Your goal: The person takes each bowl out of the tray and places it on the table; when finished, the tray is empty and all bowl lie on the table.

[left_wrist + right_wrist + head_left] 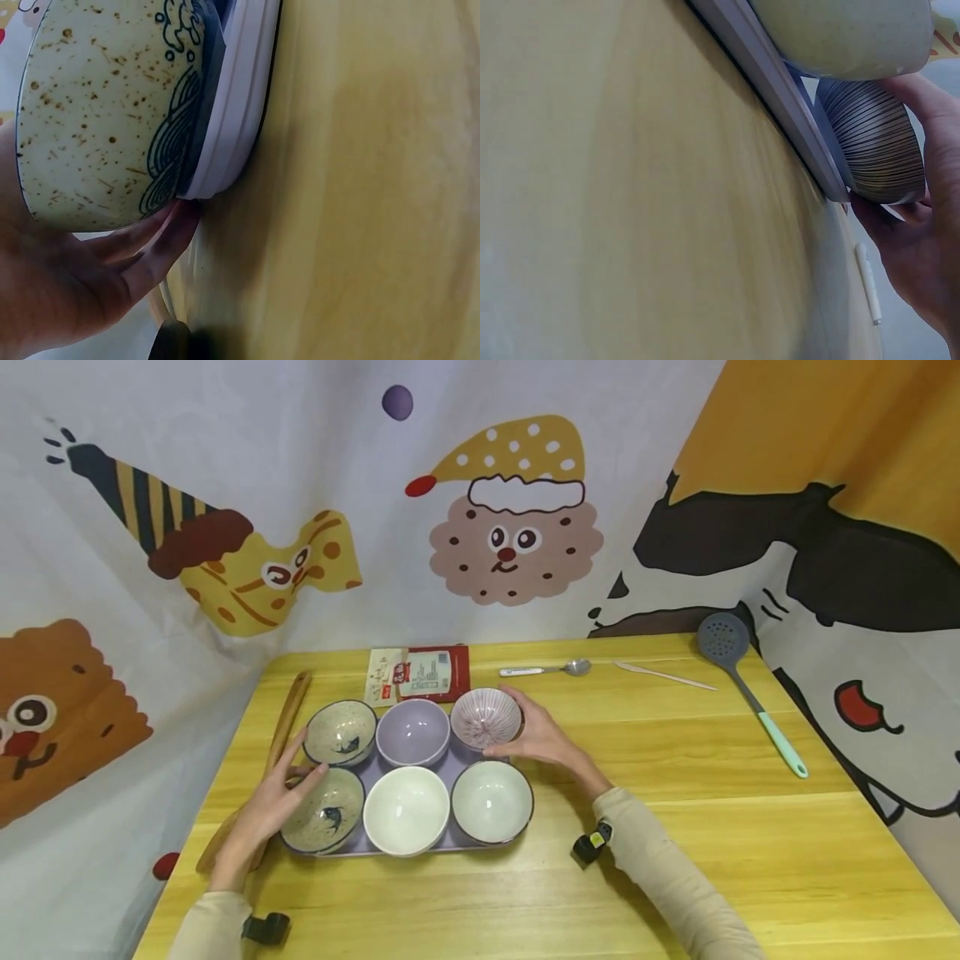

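Note:
A lilac tray (375, 771) carries several bowls in two rows. In the head view my left hand (264, 803) is at its left end, the thumb beside the two speckled bowls (341, 735). The left wrist view has this hand's fingertips touching the tray's rim (238, 97), below a speckled bowl (90, 112). Around the striped bowl (486, 720) at the back right, my right hand (542, 733) spreads its thumb and fingers. From the right wrist, that hand's fingers (877, 221) meet the tray's corner beneath the striped bowl (877, 146). Other fingertips are hidden.
Behind the tray lie a red and cream packet (418, 675) and a spoon (546, 669). A thin pale stick (666, 676) and a slotted turner (761, 706) are to the right. Past the left hand lies a wooden utensil (288, 714), partly covered. A printed cloth (360, 460) hangs behind the table.

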The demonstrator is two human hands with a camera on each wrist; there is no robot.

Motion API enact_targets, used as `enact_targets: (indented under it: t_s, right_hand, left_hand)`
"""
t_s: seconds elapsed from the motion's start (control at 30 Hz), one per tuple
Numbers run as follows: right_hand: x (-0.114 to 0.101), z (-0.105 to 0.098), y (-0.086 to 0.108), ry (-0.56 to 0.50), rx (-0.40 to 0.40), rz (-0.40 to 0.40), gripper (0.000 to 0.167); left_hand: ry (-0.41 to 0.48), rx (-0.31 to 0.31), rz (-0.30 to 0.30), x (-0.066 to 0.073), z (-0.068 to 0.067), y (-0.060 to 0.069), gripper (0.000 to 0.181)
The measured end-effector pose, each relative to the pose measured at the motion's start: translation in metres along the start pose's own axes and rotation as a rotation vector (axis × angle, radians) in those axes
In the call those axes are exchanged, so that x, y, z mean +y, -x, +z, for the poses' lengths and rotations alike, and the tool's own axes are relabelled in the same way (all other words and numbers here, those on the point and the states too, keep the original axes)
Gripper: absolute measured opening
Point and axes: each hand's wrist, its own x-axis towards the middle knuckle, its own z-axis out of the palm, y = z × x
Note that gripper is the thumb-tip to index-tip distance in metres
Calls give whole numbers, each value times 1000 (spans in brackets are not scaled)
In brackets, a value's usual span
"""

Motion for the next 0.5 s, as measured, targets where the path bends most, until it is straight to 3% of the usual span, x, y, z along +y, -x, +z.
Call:
enact_targets:
  t_s: [0.3,0.5]
  right_hand:
    - [3,0,2,-47,49,12,114]
    - [-1,-3,4,-46,126,-10,109]
  left_hand:
    - [11,0,-41,0,1,0,84]
    - [2,-13,-69,1,-1,0,85]
